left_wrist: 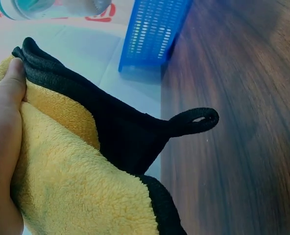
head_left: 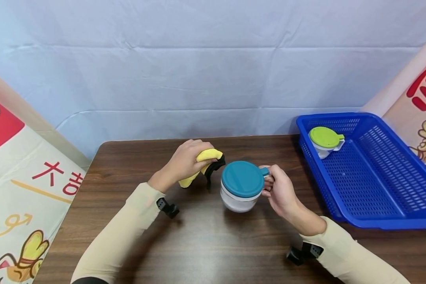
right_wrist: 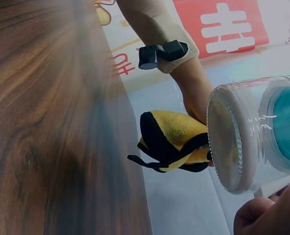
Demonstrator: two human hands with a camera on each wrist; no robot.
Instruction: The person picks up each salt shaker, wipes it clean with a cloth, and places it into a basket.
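My left hand (head_left: 193, 157) grips a bunched yellow cloth (left_wrist: 81, 181) with black edging and a small black hanging loop (left_wrist: 196, 121). Part of the cloth hangs below the fingers, over the table. To its right, my right hand (head_left: 278, 189) holds a clear jar (right_wrist: 253, 132) by its side handle. A round teal lid (head_left: 243, 178) with a tab toward the handle covers the jar. In the right wrist view the jar is tipped on its side in the picture, its base toward the cloth. The cloth and the jar are close together in the head view, with the jar raised over the table.
A blue plastic basket (head_left: 380, 223) stands at the right of the wooden table (head_left: 198, 244). In its far left corner sits a smaller jar with a lime green lid (head_left: 324, 137). A pale cloth backdrop (head_left: 213, 79) hangs behind the table, and printed sheets (head_left: 25, 197) flank it.
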